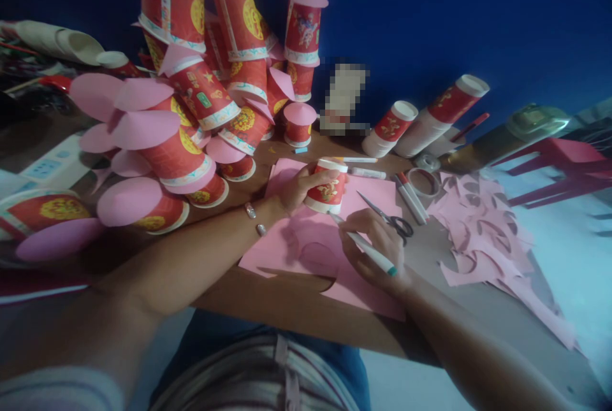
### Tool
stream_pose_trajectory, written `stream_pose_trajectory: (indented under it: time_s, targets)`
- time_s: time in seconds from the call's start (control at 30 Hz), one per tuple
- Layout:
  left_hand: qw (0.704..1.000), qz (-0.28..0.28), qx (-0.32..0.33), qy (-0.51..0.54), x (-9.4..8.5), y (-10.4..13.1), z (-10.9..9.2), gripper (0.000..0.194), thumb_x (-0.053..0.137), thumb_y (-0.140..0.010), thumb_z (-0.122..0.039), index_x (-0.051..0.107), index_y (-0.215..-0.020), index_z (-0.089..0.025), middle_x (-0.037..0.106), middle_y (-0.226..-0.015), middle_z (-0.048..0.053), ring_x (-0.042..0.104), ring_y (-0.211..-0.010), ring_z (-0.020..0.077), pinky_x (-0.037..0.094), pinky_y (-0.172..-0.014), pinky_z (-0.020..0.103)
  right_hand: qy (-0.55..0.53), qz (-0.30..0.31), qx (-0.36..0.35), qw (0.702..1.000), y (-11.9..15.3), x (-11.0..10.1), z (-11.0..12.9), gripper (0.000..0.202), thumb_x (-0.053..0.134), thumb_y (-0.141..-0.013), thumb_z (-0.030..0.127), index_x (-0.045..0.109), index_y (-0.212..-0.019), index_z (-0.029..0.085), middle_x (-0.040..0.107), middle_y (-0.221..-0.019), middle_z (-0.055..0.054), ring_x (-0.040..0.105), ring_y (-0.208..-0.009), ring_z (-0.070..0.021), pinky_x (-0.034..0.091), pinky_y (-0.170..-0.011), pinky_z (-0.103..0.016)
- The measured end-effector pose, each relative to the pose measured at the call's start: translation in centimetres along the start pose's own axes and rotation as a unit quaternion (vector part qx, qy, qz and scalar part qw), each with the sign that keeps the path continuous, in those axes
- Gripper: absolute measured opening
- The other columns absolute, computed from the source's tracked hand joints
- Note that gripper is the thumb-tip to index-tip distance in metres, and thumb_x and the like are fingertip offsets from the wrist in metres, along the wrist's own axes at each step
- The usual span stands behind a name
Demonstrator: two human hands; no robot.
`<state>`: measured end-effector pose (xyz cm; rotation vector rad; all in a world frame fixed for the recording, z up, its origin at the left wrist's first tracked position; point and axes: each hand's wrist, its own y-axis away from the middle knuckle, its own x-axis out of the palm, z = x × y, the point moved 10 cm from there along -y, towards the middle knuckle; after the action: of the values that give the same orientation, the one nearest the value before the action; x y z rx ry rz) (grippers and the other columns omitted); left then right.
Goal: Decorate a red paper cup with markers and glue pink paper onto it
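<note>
My left hand (297,191) is wrapped round a red paper cup (327,189) with a white rim and a gold pattern, held over pink paper sheets (282,248). Between the fingers of my right hand (375,242) sits a white marker (370,253) with a green end, its tip pointing up toward the base of the cup. A curved outline shows on the pink paper below the cup. Just beyond my right hand lie scissors (389,220) with dark handles, partly over the paper.
Red cups with pink cone roofs (172,3) are stacked at the left. Cup stacks (425,121) lean at the back right, near a tape roll (424,181) and markers (411,197). Pink paper scraps (482,226) cover the right side. A red stool (559,165) stands beyond.
</note>
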<state>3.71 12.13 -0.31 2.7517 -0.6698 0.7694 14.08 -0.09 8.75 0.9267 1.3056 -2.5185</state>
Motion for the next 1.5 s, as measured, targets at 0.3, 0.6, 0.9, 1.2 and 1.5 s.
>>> stream_pose_trajectory:
  time_s: [0.3, 0.6, 0.9, 1.2, 1.5]
  targets:
    - [1.000, 0.013, 0.000, -0.010, 0.17, -0.02, 0.13, 0.061, 0.091, -0.074, -0.052, 0.069, -0.117, -0.014, 0.082, -0.113, 0.015, 0.079, -0.096, 0.0268, 0.059, -0.077, 0.033, 0.015, 0.001, 0.006, 1.000, -0.24, 0.07, 0.03, 0.022, 0.063, -0.097, 0.008, 0.066, -0.112, 0.025, 0.073, -0.090, -0.004, 0.074, -0.078, -0.0194, 0.062, -0.067, -0.032]
    - [0.999, 0.022, -0.002, -0.023, 0.48, 0.08, 0.01, 0.063, 0.091, -0.073, -0.051, 0.066, -0.118, -0.014, 0.081, -0.110, 0.014, 0.078, -0.095, 0.0261, 0.059, -0.077, 0.033, 0.022, -0.008, 0.003, 1.000, -0.12, 0.20, -0.19, 0.020, 0.063, -0.099, 0.010, 0.066, -0.112, 0.025, 0.073, -0.091, -0.004, 0.074, -0.081, -0.0194, 0.062, -0.069, -0.032]
    - [0.999, 0.029, -0.002, -0.025, 0.57, 0.03, 0.13, 0.061, 0.093, -0.071, -0.050, 0.068, -0.115, -0.016, 0.081, -0.108, 0.013, 0.077, -0.093, 0.0254, 0.059, -0.080, 0.036, 0.021, -0.011, -0.004, 1.000, -0.19, -0.39, 0.41, 0.023, 0.064, -0.095, 0.008, 0.065, -0.111, 0.025, 0.073, -0.089, -0.003, 0.074, -0.077, -0.0187, 0.061, -0.066, -0.031]
    - [1.000, 0.018, -0.006, 0.001, 0.33, 0.04, -0.02, 0.059, 0.092, -0.072, -0.053, 0.070, -0.112, -0.016, 0.081, -0.107, 0.013, 0.078, -0.090, 0.0239, 0.059, -0.077, 0.034, 0.034, -0.018, -0.005, 0.999, -0.43, -0.62, 0.36, 0.021, 0.063, -0.096, 0.008, 0.064, -0.109, 0.025, 0.072, -0.087, -0.002, 0.072, -0.074, -0.0176, 0.060, -0.063, -0.030]
    - [1.000, 0.025, -0.011, -0.004, 0.47, 0.03, 0.15, 0.060, 0.092, -0.072, -0.053, 0.070, -0.113, -0.015, 0.081, -0.107, 0.013, 0.078, -0.091, 0.0248, 0.059, -0.075, 0.033, 0.024, -0.011, -0.006, 1.000, -0.39, -0.51, 0.25, 0.022, 0.063, -0.097, 0.007, 0.064, -0.110, 0.024, 0.071, -0.088, -0.003, 0.072, -0.078, -0.0178, 0.060, -0.065, -0.030]
